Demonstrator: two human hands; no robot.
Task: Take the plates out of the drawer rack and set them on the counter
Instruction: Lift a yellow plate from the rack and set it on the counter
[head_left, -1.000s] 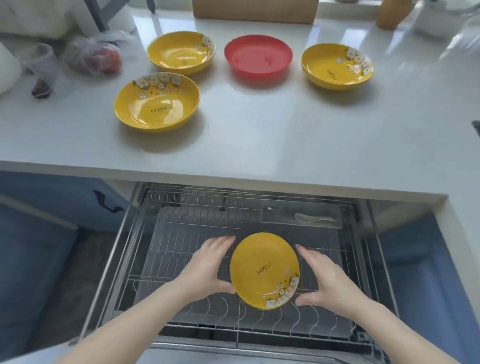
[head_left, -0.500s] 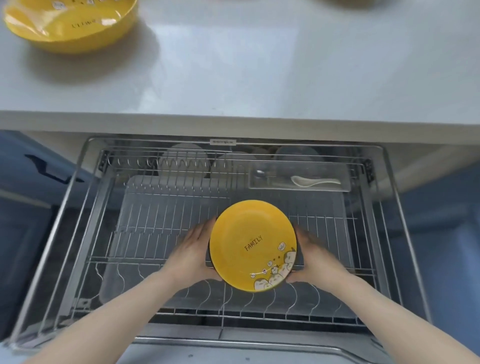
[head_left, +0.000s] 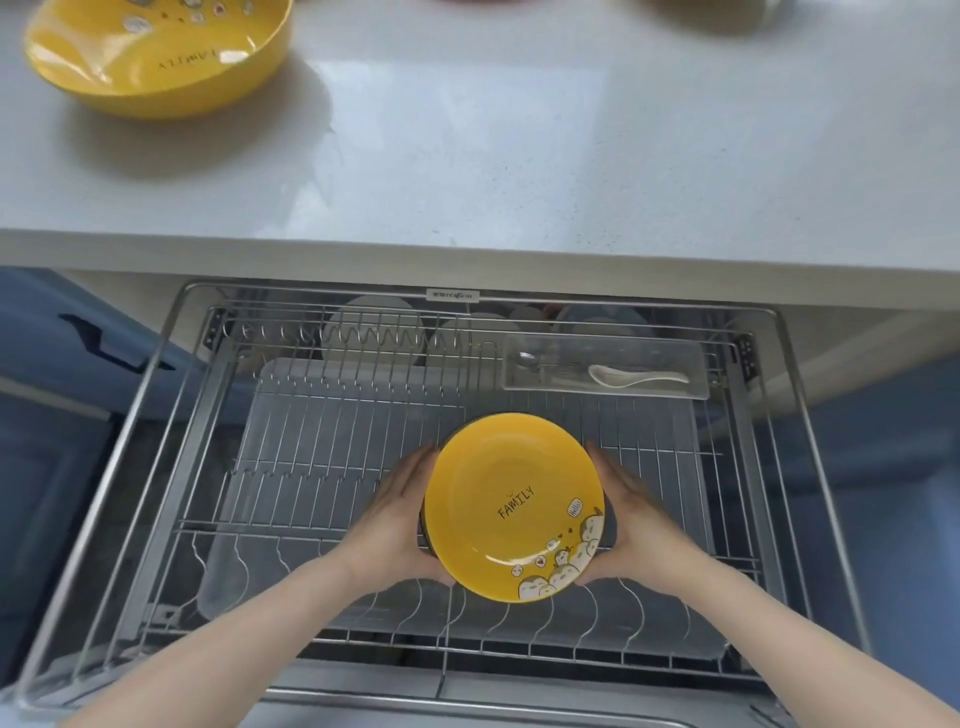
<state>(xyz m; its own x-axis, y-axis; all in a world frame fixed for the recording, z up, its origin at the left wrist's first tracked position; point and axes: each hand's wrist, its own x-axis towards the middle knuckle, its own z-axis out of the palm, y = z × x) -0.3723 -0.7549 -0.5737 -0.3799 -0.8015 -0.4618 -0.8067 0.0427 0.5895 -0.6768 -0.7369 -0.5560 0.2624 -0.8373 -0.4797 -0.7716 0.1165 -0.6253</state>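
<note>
Plates are the concern here: one yellow plate (head_left: 511, 506), printed "FAMILY", is held above the wire drawer rack (head_left: 291, 467), tilted so its face shows, over the rack's front-centre tines. The left hand (head_left: 397, 519) and right hand (head_left: 636, 519) each form a grip on opposite rims, palms pressed to the edges with fingers curled round behind; the fingertips are hidden, so how deep the hold goes cannot be told. Whether the plate's lower edge touches the tines or is clear of them cannot be told.

Risks, as judged. The hold is by the rims only, with nothing seen under the plate; a smooth glazed rim could slip downward onto the wires if the pressure eases. The front edge of the desk (head_left: 519, 171) overhangs the back of the rack, so a lift carried straight back would risk the rim striking that edge; the plate should rise well above it first.

Open room. Above the rack's front half nothing obstructs a vertical lift. On the desk, another yellow plate (head_left: 156, 52) sits at the far left behind the rack; the broad stretch directly behind the rack's centre and right offers landing space. A clear cutlery tray (head_left: 605, 371) with a white spoon (head_left: 636, 376) lies at the rack's back right, well apart from the held plate. Pale dishes show dimly through the wires at the back of the rack
</note>
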